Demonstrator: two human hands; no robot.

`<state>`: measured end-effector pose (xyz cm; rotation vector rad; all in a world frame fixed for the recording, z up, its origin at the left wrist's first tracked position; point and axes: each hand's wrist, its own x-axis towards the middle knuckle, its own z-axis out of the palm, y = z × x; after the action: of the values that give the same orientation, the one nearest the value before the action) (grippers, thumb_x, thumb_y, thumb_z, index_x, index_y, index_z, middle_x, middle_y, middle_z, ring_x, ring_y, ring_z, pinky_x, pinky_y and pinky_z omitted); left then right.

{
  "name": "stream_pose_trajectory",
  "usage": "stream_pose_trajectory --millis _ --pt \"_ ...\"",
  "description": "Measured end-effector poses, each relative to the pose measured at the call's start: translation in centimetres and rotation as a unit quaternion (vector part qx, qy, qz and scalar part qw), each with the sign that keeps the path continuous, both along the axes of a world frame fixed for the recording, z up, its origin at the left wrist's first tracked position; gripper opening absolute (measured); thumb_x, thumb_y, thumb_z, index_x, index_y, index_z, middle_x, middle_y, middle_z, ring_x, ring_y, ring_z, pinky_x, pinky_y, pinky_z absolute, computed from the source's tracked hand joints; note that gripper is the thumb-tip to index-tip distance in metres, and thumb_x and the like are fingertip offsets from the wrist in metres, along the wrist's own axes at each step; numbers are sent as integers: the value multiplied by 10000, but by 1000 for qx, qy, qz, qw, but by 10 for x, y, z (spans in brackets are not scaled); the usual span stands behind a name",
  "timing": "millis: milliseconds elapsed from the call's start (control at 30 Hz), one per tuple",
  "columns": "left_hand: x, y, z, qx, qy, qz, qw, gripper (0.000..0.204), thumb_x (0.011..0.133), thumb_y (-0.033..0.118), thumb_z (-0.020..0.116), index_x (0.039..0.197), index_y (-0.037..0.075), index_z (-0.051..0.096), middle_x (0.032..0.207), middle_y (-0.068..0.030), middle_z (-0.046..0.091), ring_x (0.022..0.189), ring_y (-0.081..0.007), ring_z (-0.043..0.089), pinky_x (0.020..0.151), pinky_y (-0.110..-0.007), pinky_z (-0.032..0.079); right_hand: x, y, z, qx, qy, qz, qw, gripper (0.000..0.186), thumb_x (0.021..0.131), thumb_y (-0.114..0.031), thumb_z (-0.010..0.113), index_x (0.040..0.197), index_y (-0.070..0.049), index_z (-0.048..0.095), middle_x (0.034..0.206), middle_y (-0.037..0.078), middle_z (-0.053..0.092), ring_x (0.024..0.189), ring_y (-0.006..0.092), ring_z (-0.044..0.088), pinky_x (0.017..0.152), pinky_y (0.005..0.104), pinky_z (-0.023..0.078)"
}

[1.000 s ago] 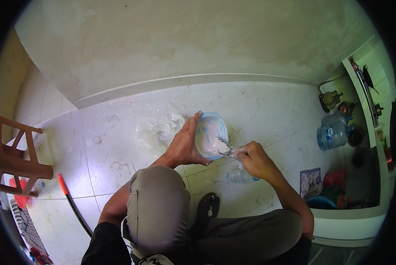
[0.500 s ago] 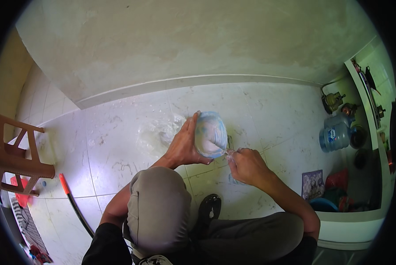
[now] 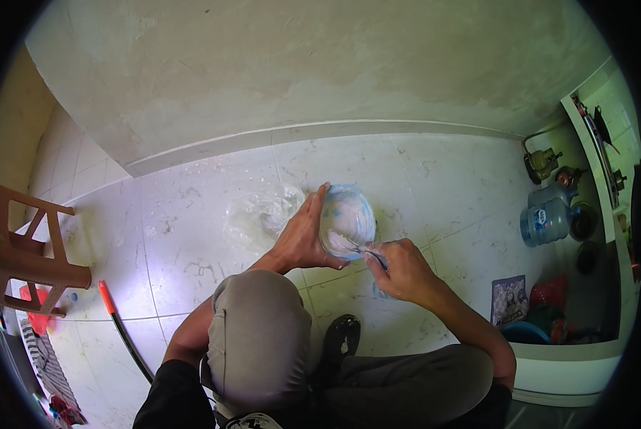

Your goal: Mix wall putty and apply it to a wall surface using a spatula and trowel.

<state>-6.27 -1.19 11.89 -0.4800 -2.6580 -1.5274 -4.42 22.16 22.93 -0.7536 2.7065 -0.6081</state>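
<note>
While gripped by the right hand, a white-smeared tool is being pointed leftward. Beneath, a round blue bowl is being held.

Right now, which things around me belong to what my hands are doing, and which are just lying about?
In use:
blue bowl of whitish paste, in your left hand
smeared tool, in your right hand

Apparently just lying about:
clear plastic bag
brown stool
blue water jug
</note>
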Motion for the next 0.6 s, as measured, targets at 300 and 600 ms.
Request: stream_pose_trajectory --millis 300,600 --pt "-2 0 4 12 -23 -38 999 1528 468 406 1042 1637 -28 159 1568 -323 420 1458 -482 440 1231 -488 399 -10 18 4 -21 12 21 999 243 947 -132 690 1097 43 767 775 254 709 658 405 689 654 452 543" --pt "-2 -3 4 24 -28 -43 998 1524 459 390 1040 1636 -28 168 1567 -313 428 1462 -471 441 1239 -481 395 -9 14 8 17 -26 -17 999 254 957 -168 704 1096 30 780 783 246 721 652 381 699 667 428 560"
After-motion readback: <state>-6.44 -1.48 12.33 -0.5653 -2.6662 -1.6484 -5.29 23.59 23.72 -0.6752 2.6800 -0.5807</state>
